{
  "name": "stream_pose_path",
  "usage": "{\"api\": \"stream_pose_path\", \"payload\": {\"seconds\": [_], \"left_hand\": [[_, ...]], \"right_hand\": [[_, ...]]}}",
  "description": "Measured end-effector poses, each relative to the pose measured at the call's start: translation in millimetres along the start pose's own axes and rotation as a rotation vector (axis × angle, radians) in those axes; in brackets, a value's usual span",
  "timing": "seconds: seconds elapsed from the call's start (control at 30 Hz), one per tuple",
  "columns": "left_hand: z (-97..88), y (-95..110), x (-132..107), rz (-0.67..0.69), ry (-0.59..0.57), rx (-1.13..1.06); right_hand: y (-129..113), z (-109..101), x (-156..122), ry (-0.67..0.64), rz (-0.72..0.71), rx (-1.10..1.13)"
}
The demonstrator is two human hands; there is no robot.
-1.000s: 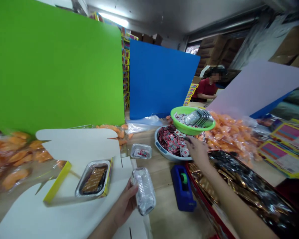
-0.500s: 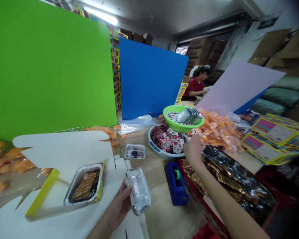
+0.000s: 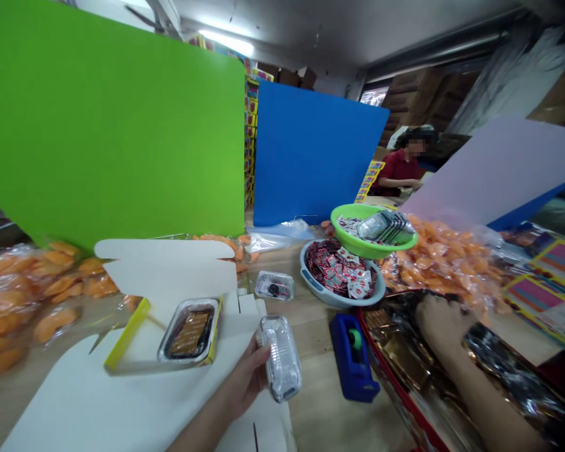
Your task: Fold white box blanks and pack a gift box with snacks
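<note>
- Left of the left hand, the filled tray (image 3: 164, 348) with its brown packet (image 3: 189, 333) sits in the white carton (image 3: 164, 270), as before.
- The left hand (image 3: 248, 382) pinches the foil tray (image 3: 281, 358) between thumb and fingers — same grip as a second ago.
- Beyond that hand, the small tray (image 3: 262, 287) now has a black round piece (image 3: 274, 289) in it; a second ago only a sachet showed.
- Between the hands, the tape dispenser (image 3: 354, 367) has stayed put.
- The right hand (image 3: 445, 320) has left the sachet bowl (image 3: 311, 285) and now reaches into the red box (image 3: 387, 375) of wrapped packets (image 3: 407, 361) — fingers pointing down, grip hidden, so I can't tell whether it's pinching.
</note>
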State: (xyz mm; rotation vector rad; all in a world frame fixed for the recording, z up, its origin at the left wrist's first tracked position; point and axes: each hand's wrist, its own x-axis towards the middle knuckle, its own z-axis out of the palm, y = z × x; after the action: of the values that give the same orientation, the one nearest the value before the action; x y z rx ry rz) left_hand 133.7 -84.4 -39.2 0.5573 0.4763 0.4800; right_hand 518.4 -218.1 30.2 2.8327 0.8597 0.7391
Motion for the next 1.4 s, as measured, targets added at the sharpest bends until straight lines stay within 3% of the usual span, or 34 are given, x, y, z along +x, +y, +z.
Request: {"api": "stream_pose_path", "payload": {"seconds": [0.1, 0.2, 0.27, 0.33, 0.43, 0.53, 0.77, 0.87, 0.97, 1.17, 1.27, 1.4], "left_hand": [[1.0, -0.6, 0.5, -0.005, 0.004, -0.011], [1.4, -1.7, -0.5, 0.000, 0.015, -0.016], [1.2, -1.9, -1.7, 0.008, 0.000, -0.005], [0.6, -1.5, -2.6, 0.016, -0.031, 0.010], [-0.4, -0.4, -1.6, 0.038, -0.061, 0.010], [-0.8, 0.4, 1.0, 0.048, -0.061, 0.007], [1.9, 2.5, 0.0, 0.043, -0.068, -0.031], [3.0, 3.3, -1.7, 0.043, -0.068, -0.072], [3.2, 3.9, -1.9, 0.048, -0.060, -0.098], [1.9, 4.4, -0.7, 0.073, -0.071, -0.143], [-0.7, 3.1, 3.3, 0.112, -0.006, -0.178], [-5.1, 1.5, 11.2, 0.196, 0.083, -0.196]], "right_hand": [[-17.6, -38.3, 1.9, 0.173, 0.026, 0.229], [-69.2, -68.4, -7.0, 0.203, 0.021, 0.809], [-119.7, -77.2, -18.6, -0.046, 0.026, 1.230], [-174.4, -76.0, -31.8, -0.322, 0.021, 1.440], [-243.7, -61.3, -47.7, -0.509, 0.035, 1.429], [-279.9, -44.2, -53.8, -0.560, 0.014, 1.321], [-274.3, -40.6, -62.7, -0.428, -0.205, 0.989], [-276.2, -31.4, -70.0, -0.350, -0.460, 0.743], [-286.5, -8.7, -72.5, -0.329, -0.750, 0.488], [-298.0, 22.7, -59.9, -0.305, -0.971, 0.504], [-294.0, 13.0, -48.0, -0.293, -1.011, 0.520], [-275.2, -34.1, -45.7, -0.277, -0.896, 0.782]]}}
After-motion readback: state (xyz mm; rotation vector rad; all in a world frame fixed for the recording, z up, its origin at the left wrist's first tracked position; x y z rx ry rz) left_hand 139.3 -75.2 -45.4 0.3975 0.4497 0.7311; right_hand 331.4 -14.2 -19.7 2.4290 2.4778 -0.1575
